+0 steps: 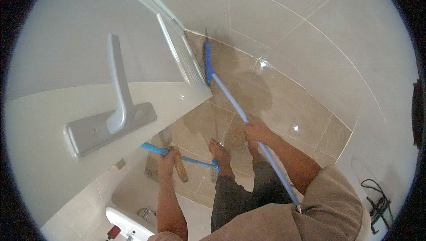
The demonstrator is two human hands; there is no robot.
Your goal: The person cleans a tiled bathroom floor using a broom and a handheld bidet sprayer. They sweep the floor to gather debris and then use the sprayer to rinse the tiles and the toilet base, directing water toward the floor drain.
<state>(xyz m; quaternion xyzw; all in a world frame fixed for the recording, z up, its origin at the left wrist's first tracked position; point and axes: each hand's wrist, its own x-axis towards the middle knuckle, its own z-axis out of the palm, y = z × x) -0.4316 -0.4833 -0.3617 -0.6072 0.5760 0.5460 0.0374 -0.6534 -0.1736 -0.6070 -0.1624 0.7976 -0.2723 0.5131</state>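
Note:
My right hand (257,130) is wrapped round the pale blue pole of a floor squeegee (230,99). The pole slants from beside my torso to a blue head (208,61) with a dark edge, down on the wet tiles by the door frame. In my left hand (167,157), closed below the door's edge, are a thin bright blue stick (195,161) and a wooden-handled tool (181,169). That tool has a greyish flat end, partly behind the door. Near my foot (219,152), the stick's lower end meets a small blue and pale piece; its kind is unclear.
A pale door (177,94) with a grey lever handle (120,107) fills the left. The brown tiled floor (284,107) shines wet. A white basin (128,225) stands at lower left, and black cords (379,205) lie at lower right. Light tiled walls (310,50) curve behind.

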